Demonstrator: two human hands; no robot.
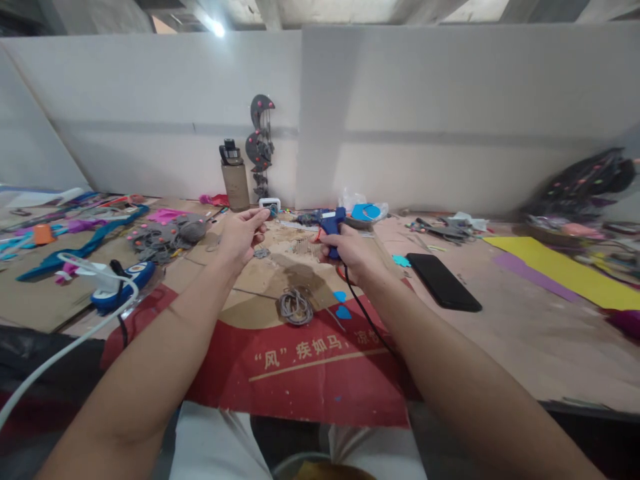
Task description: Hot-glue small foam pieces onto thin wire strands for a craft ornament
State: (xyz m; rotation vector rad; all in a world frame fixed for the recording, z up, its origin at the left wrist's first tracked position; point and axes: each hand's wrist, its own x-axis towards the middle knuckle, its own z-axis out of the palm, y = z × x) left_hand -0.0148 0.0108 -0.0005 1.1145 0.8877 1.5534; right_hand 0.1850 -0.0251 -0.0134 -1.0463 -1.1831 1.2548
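Note:
My right hand (353, 252) is wrapped round the handle of a blue hot glue gun (332, 228), whose nozzle points left. A black cord runs from its grip down along my forearm. My left hand (245, 233) is closed in a pinch left of the nozzle; a small dark, bluish piece shows at its fingertips, too small to name. Between the hands and nearer me lies a coil of grey cord (296, 307). Two blue paper hearts (343, 312) lie right of the coil, on a red printed sheet (300, 373).
A bottle (235, 180) stands at the back beside hanging dark crescent ornaments (260, 150). To the left are a blue power strip (125, 285) and grey felt pieces (165, 237). A black phone (443, 281) and yellow sheet (565, 267) lie right. White panels (450, 100) close off the back.

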